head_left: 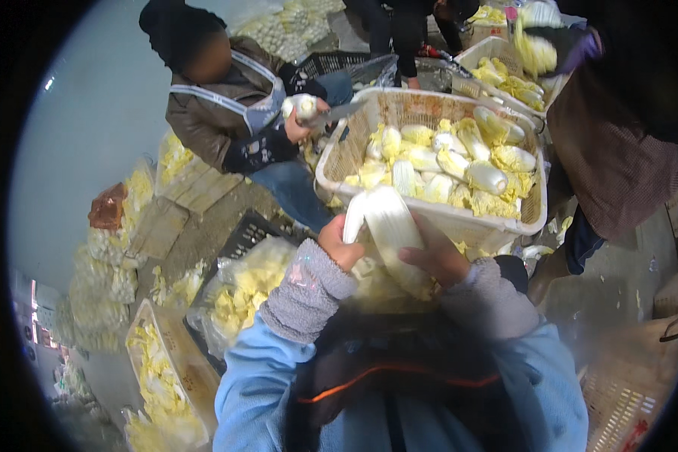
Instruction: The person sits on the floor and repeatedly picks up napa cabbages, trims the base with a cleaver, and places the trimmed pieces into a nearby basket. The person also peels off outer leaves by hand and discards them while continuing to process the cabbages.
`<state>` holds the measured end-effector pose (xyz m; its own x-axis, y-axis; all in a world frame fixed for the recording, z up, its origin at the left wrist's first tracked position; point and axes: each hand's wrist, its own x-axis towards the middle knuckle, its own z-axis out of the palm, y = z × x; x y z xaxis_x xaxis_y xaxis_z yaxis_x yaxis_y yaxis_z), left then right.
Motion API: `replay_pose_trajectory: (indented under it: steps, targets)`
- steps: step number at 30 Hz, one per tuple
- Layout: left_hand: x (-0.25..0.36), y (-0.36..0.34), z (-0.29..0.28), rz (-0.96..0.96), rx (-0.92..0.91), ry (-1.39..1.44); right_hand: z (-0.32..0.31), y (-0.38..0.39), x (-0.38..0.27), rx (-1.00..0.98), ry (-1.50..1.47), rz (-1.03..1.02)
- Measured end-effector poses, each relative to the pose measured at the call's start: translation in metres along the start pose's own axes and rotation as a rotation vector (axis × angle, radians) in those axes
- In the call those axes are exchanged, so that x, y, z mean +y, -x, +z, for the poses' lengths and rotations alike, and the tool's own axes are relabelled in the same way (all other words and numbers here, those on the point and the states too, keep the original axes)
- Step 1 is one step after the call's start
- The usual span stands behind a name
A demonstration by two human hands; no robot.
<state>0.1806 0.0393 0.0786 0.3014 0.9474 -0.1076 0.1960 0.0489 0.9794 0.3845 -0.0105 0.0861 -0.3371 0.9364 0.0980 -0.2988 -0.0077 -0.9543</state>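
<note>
In front of me, a napa cabbage (395,235) with broad white stalks is held between both hands. My left hand (341,245) is closed on an outer cabbage leaf (355,218), which leans away from the body of the cabbage. My right hand (438,258) wraps around the cabbage's right side, with its thumb lying across the white stalk. Just beyond my hands stands a large cream plastic crate (444,220), filled with trimmed yellow-white napa cabbages (429,162).
Across at the left, a seated person (233,113) holds a cabbage and a knife (339,113) near the crate. Another person (618,143) stands close on the right. Beside my left arm are a black crate (252,230) with a plastic bag of leaves and a leaf-filled crate (177,361).
</note>
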Motion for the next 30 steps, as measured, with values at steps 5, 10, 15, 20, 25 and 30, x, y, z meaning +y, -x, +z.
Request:
replay_pose_trajectory:
  steps: [5, 10, 15, 20, 25, 30]
  targets:
    - [0.009, -0.002, -0.016, -0.002, 0.072, -0.481, -0.038, 0.027, -0.017, -0.217, -0.842, 0.271]
    - [-0.002, 0.000, 0.024, 0.120, -0.147, -0.178, -0.028, 0.012, -0.003, 0.182, -0.510, 0.095]
    - [0.006, -0.008, 0.026, 0.035, -0.415, 0.613, -0.008, -0.012, 0.005, 0.122, 0.104, -0.035]
    - [0.030, 0.011, 0.001, -0.086, -0.367, 1.088, 0.004, -0.012, -0.001, 0.242, 0.009, 0.005]
    - [0.048, 0.031, -0.014, 0.179, -0.272, 1.050, 0.023, -0.012, -0.006, 0.060, 0.106, -0.211]
    - [0.056, 0.041, -0.022, 0.335, -0.215, 0.790, 0.031, -0.017, -0.027, -0.037, 0.120, -0.266]
